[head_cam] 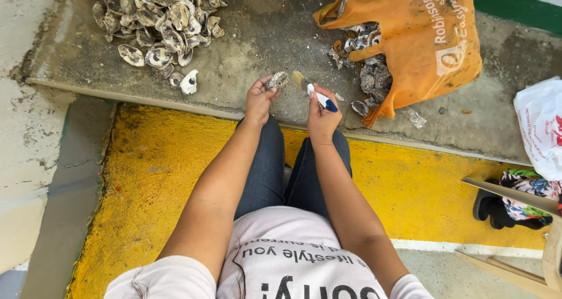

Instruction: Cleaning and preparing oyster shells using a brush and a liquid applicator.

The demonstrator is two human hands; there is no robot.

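Observation:
My left hand (260,98) holds a grey oyster shell (277,79) up by its fingertips over the concrete ledge (257,47). My right hand (322,113) grips a small paintbrush (309,88) with a white and blue handle, its pale bristles pointing at the shell and almost touching it. A pile of several oyster shells (158,21) lies on the ledge at the far left. To the right an orange plastic bag (418,38) lies open on its side with more shells (372,65) spilling out.
A yellow painted strip (152,176) runs under my knees below the ledge. A white plastic bag (541,126) sits at the right edge, with a flowered cloth (527,188), a dark sandal (492,208) and wooden slats (515,196) below it.

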